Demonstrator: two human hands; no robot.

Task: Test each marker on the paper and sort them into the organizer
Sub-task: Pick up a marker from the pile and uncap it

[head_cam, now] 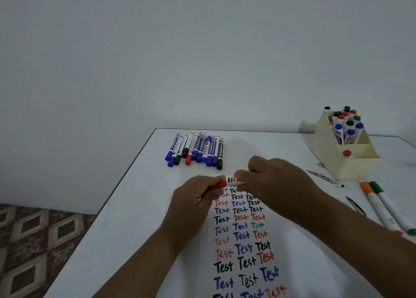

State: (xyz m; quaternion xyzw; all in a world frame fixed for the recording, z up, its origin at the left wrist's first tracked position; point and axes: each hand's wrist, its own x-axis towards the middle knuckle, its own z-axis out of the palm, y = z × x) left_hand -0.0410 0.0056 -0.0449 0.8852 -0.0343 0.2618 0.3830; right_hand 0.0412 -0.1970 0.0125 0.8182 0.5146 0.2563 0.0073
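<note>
Red marker [227, 182] lies approx. horizontal – cap end left, gripped by left hand [198, 198]; right hand [267, 180] grips barrel.

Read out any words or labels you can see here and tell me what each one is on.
"Test": handwritten many times in black, blue, red and once green, in three columns on the white paper sheet.
Printed labels on the row of white-barrelled markers lying on the table: too small to read.
Label on the red-capped marker in both hands: blurred, only stripes show.
</note>
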